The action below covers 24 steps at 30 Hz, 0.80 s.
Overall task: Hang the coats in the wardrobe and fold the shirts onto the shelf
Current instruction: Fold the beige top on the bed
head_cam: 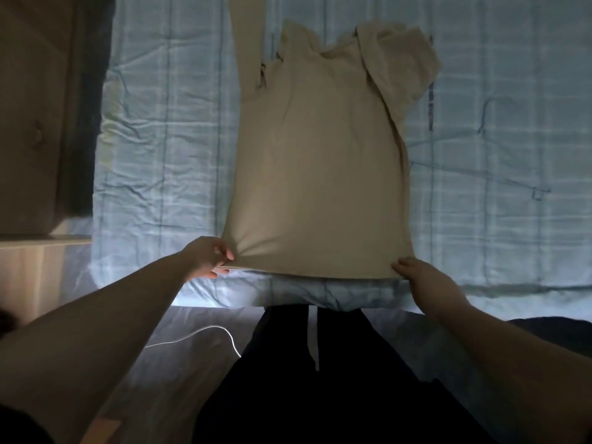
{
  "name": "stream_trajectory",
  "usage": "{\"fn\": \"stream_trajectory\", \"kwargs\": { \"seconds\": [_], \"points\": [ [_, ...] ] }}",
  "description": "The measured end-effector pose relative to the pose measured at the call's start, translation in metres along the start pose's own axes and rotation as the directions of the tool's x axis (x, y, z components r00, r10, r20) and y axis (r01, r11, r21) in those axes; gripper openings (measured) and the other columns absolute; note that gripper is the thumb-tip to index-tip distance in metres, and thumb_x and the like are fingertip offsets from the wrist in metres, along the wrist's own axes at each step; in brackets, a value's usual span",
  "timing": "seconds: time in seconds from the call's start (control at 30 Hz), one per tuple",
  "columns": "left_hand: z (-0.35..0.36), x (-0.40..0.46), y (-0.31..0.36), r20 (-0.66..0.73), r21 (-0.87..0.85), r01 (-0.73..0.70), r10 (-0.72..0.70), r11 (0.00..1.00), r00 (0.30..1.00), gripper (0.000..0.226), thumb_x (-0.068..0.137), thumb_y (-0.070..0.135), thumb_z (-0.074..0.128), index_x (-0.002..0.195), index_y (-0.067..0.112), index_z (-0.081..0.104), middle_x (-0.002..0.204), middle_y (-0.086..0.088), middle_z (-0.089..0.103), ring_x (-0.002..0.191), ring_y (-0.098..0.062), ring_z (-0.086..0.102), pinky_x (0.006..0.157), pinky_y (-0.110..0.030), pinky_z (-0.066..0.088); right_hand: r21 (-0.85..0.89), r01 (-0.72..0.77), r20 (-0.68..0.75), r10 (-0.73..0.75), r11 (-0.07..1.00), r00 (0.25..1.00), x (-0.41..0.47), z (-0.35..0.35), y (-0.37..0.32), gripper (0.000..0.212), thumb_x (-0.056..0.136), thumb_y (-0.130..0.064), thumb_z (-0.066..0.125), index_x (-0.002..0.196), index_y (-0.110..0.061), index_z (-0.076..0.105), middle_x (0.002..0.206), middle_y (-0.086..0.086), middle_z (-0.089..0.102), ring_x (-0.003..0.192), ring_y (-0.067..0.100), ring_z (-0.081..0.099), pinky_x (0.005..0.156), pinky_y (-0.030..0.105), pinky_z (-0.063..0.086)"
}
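Head view shows a beige long-sleeved shirt [317, 161] lying flat on the bed [496, 139], collar toward 12 o'clock, hem at 6 o'clock by the bed's near edge. One sleeve runs straight up at 11 o'clock; the other is bunched at 1 o'clock. The left hand [209, 256] pinches the hem's 7 o'clock corner, puckering the cloth; the right hand [423, 277] grips the 5 o'clock corner. It looks light, soft and limp, likely to sag and crease, so both hem corners seem the best hold for folding.
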<state>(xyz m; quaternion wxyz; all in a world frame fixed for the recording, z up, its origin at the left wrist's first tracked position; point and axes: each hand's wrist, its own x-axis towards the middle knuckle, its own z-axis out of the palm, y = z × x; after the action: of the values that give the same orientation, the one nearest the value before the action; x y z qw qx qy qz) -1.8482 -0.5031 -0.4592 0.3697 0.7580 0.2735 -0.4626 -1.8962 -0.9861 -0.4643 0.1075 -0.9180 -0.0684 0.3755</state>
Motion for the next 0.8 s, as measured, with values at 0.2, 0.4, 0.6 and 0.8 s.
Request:
{"fn": "stream_trajectory", "kwargs": {
  "seconds": [0.2, 0.4, 0.6, 0.8],
  "points": [
    [0.002, -0.004, 0.012, 0.153, 0.114, 0.185, -0.201, 0.976, 0.968, 0.021, 0.098, 0.013, 0.054, 0.110, 0.024, 0.066, 0.115, -0.004, 0.063, 0.095, -0.023, 0.069, 0.074, -0.042, 0.060, 0.002, -0.078, 0.153, 0.076, 0.997, 0.985, 0.015, -0.018, -0.022, 0.035, 0.083, -0.007, 0.051, 0.109, -0.018, 0.071, 0.116, 0.008, 0.065, 0.109, 0.029, 0.060, 0.091, 0.035, 0.048],
    [-0.027, 0.000, 0.071, 0.078, 0.215, 0.241, -0.262, 0.946, 0.962, 0.018, 0.099, 0.015, 0.051, 0.113, 0.015, 0.063, 0.114, -0.009, 0.067, 0.089, -0.023, 0.068, 0.076, -0.037, 0.056, 0.145, -0.123, -0.050, 0.131, 0.982, 0.990, 0.057, -0.078, -0.038, 0.037, 0.095, -0.014, 0.043, 0.126, -0.018, 0.062, 0.128, 0.008, 0.063, 0.114, 0.026, 0.059, 0.095, 0.038, 0.049],
    [-0.009, 0.031, 0.165, -0.238, -0.201, -0.178, 0.129, 0.963, 0.963, 0.025, 0.092, 0.001, 0.045, 0.089, 0.017, 0.063, 0.091, -0.013, 0.068, 0.066, -0.021, 0.062, 0.061, -0.028, 0.045, 0.281, -0.037, -0.228, 0.104, 0.959, 0.968, 0.113, -0.125, -0.042, 0.042, 0.092, -0.016, 0.048, 0.133, -0.017, 0.055, 0.130, 0.011, 0.060, 0.121, 0.029, 0.056, 0.100, 0.041, 0.047],
    [0.061, 0.055, 0.255, -0.268, -0.171, -0.524, 0.473, 0.834, 0.839, 0.043, 0.085, -0.012, 0.040, 0.092, 0.024, 0.061, 0.080, 0.002, 0.067, 0.056, -0.004, 0.060, 0.059, -0.023, 0.048, 0.485, -0.005, -0.388, 0.220, 0.875, 0.895, 0.163, -0.157, -0.026, 0.040, 0.095, -0.015, 0.050, 0.135, -0.013, 0.052, 0.130, 0.010, 0.059, 0.121, 0.028, 0.054, 0.101, 0.034, 0.040]
  ]
}}
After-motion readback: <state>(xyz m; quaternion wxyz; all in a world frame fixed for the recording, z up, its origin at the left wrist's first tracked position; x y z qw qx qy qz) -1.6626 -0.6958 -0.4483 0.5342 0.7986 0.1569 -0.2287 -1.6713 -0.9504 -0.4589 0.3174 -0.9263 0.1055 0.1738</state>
